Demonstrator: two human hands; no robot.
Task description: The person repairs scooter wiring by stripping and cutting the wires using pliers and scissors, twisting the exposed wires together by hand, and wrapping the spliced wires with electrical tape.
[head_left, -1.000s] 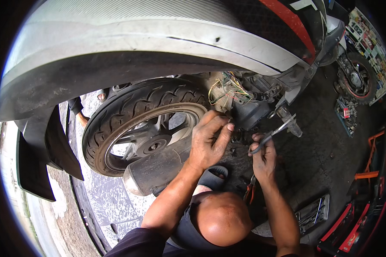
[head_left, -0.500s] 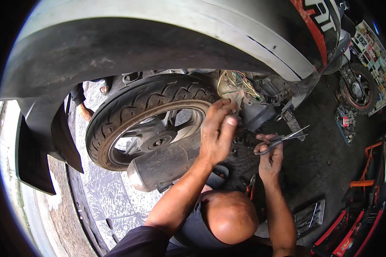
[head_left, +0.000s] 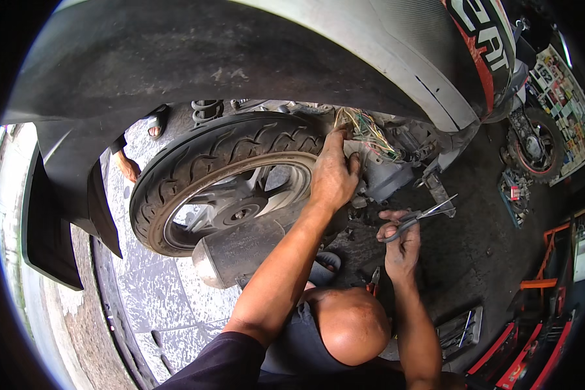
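Observation:
My left hand (head_left: 333, 174) reaches up to a bundle of thin coloured wires (head_left: 364, 132) under the motorbike's tail. Its fingers are stretched out, the tips at the left edge of the wires, with the thumb apart. Lower and to the right, my right hand (head_left: 401, 250) is closed round dark-handled scissors (head_left: 406, 224). Their metal blades point up and right, away from the wires, near a metal bracket (head_left: 439, 190). Below the wires is a grey casing (head_left: 387, 182). Left of my left hand stand the rear tyre (head_left: 169, 179) and the dirty exhaust silencer (head_left: 244, 244).
The bike's body panel (head_left: 370, 39) and black mudguard (head_left: 58, 221) overhang the work. Another person's hand (head_left: 129, 170) is beyond the tyre. Pliers (head_left: 374, 279) and a tool tray (head_left: 465, 331) lie near my right forearm; a red rack (head_left: 523, 354) stands at lower right.
My left hand has moved up to the wires, from in front of the casing. My right hand, still holding the scissors, has shifted slightly left and down.

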